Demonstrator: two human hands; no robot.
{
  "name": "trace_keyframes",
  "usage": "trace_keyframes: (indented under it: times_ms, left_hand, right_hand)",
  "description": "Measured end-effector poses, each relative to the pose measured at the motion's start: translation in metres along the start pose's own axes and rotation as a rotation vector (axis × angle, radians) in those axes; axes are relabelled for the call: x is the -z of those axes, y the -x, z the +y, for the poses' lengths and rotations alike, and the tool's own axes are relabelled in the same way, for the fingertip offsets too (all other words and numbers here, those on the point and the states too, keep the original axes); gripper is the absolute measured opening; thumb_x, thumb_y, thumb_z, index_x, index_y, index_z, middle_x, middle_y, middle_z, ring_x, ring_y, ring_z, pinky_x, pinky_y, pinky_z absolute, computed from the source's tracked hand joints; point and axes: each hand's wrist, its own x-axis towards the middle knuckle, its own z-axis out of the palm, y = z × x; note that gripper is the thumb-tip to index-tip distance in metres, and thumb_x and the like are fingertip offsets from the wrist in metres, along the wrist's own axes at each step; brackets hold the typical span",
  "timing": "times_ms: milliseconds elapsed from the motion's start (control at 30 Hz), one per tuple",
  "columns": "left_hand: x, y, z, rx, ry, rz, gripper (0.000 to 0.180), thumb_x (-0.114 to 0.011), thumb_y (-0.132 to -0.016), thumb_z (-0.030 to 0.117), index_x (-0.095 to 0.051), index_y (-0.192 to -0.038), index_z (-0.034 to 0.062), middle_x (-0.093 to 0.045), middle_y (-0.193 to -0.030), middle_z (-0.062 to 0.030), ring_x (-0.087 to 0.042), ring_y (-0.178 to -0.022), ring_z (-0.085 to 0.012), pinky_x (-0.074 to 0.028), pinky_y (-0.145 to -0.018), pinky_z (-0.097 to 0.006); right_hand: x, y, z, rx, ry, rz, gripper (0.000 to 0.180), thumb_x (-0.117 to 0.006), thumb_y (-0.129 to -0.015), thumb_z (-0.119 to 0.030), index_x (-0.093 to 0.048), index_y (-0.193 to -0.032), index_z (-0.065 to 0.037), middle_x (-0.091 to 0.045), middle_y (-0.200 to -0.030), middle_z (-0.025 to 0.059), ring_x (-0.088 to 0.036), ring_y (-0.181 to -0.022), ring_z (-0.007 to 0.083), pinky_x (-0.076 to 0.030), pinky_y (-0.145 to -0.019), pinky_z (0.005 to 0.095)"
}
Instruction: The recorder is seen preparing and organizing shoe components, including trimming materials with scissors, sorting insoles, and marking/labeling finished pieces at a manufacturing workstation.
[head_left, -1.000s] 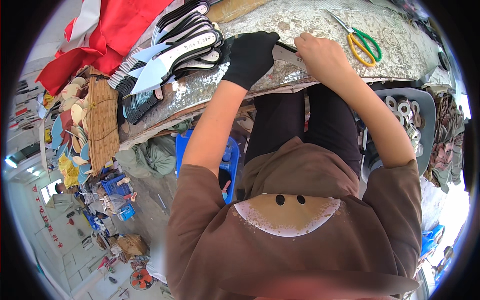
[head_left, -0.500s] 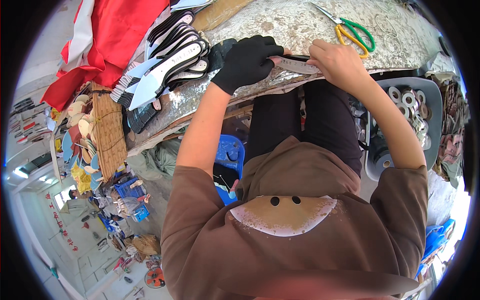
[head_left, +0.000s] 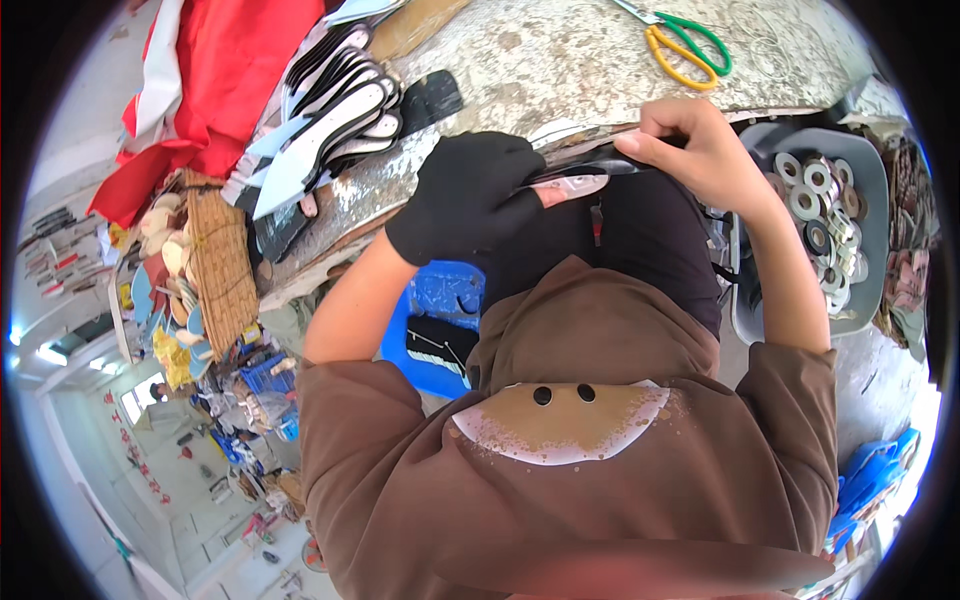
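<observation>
My black-gloved left hand (head_left: 468, 195) is gripping a curved black-and-white piece (head_left: 580, 186) over my dark-trousered lap (head_left: 655, 225), just off the front edge of the mottled grey bench (head_left: 550, 70); I'm not making out whether my bare right hand (head_left: 705, 155) is pinching it.

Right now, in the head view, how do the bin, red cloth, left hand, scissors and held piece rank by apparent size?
Largest to smallest:
1. Bin and red cloth: too alike to rank
2. Left hand, black-gloved
3. Scissors, cut off by the top edge
4. Held piece, partly hidden
</observation>
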Motion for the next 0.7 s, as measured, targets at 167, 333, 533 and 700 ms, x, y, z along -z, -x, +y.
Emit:
trace_keyframes:
  times_ms: [167,333,533,700]
  left_hand:
    - [0.0,0.051,0.02,0.255,0.212,0.185,0.025,-0.074,-0.077,0.024,-0.066,-0.084,0.0013,-0.058,-0.069,-0.0139,-0.057,-0.062,-0.0326,-0.044,-0.057,-0.039]
    - [-0.013,0.073,0.047,0.476,0.691,0.604,0.027,-0.068,-0.084,0.016,-0.068,-0.104,-0.0018,-0.068,-0.085,-0.0105,-0.064,-0.075,-0.0171,-0.049,-0.069,-0.031]
    - [-0.026,0.074,0.056,0.449,1.036,1.125,0.029,-0.061,-0.096,0.021,-0.064,-0.11,-0.0035,-0.067,-0.095,-0.0053,-0.059,-0.083,-0.0097,-0.047,-0.072,-0.025]
    - [-0.029,0.045,0.056,0.377,1.083,1.359,0.035,-0.063,-0.096,0.028,-0.062,-0.113,-0.0023,-0.064,-0.09,-0.0026,-0.057,-0.078,-0.01,-0.047,-0.07,-0.025]
  right_hand:
    - [-0.027,0.012,-0.007,0.024,-0.046,0.096,0.025,-0.07,-0.091,-0.018,-0.059,-0.075,-0.002,-0.04,-0.058,-0.0068,-0.033,-0.057,0.0029,-0.026,-0.051,0.0239]
    - [-0.071,0.011,-0.035,0.189,-0.444,0.27,0.009,-0.069,-0.09,-0.008,-0.064,-0.093,-0.001,-0.058,-0.07,-0.0044,-0.048,-0.064,0.0003,-0.037,-0.06,0.0169]
    - [-0.121,0.0,-0.085,0.307,-0.16,0.321,0.007,-0.073,-0.083,-0.001,-0.067,-0.086,-0.001,-0.068,-0.074,0.0048,-0.064,-0.066,0.0095,-0.05,-0.063,0.0227]
    - [-0.133,-0.016,-0.097,0.403,0.105,0.363,0.011,-0.07,-0.085,-0.006,-0.06,-0.082,-0.004,-0.066,-0.071,0.007,-0.066,-0.062,0.0236,-0.05,-0.057,0.0309]
